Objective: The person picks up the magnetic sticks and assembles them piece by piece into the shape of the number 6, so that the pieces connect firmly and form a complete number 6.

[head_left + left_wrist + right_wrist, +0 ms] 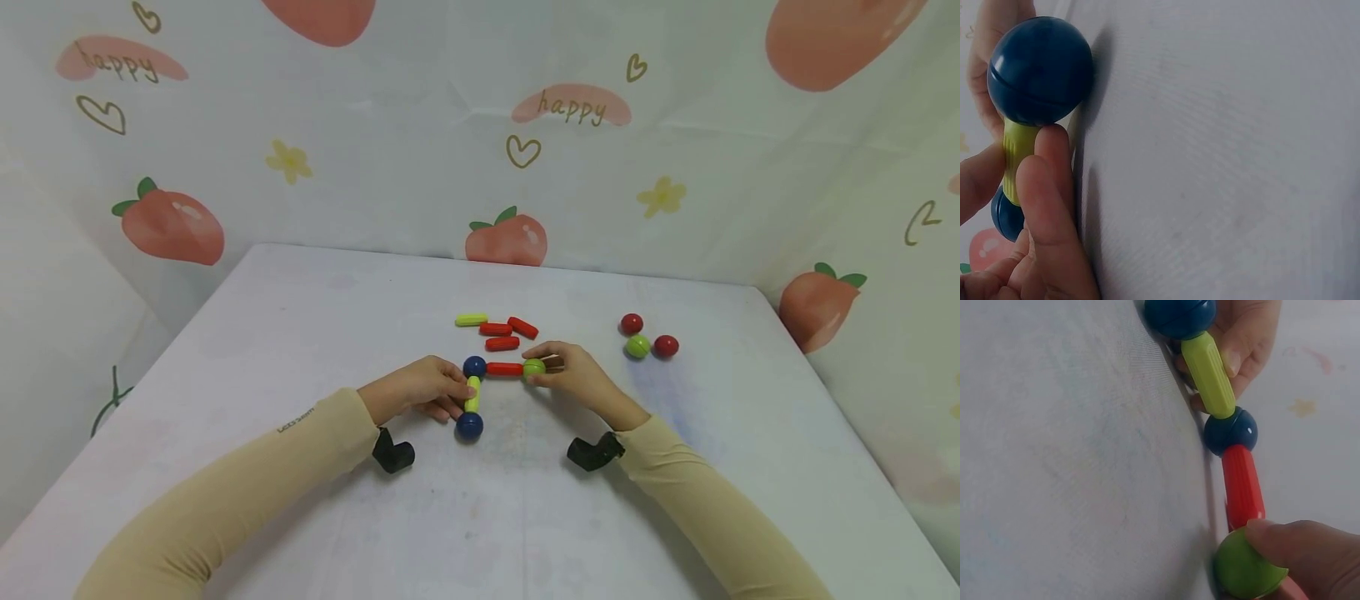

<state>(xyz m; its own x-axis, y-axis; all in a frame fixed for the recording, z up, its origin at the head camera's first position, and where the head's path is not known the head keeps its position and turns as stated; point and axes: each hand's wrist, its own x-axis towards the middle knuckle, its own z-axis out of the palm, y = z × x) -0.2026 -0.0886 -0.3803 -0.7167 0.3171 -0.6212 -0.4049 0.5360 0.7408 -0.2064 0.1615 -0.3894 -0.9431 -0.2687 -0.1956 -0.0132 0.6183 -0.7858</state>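
Note:
My left hand [420, 388] pinches a yellow-green ribbed rod [1209, 375] between thumb and fingers. A blue ball [1040, 70] is joined to the rod's near end, and a second blue ball [1230, 431] to its far end. From that far ball a red rod [1243, 484] runs rightward to a green ball [1242, 565], so the joined pieces form a corner on the table. My right hand [576, 377] holds the green ball, its thumb lying over it in the right wrist view. Part of the yellow-green rod is hidden by left fingers in the left wrist view.
Behind the joined pieces lie three loose red rods [502, 342] and a yellow-green rod [472, 320]. Two red balls [666, 346] and a green ball [637, 346] sit at the back right. A printed cloth [420, 125] hangs behind the white table [337, 292].

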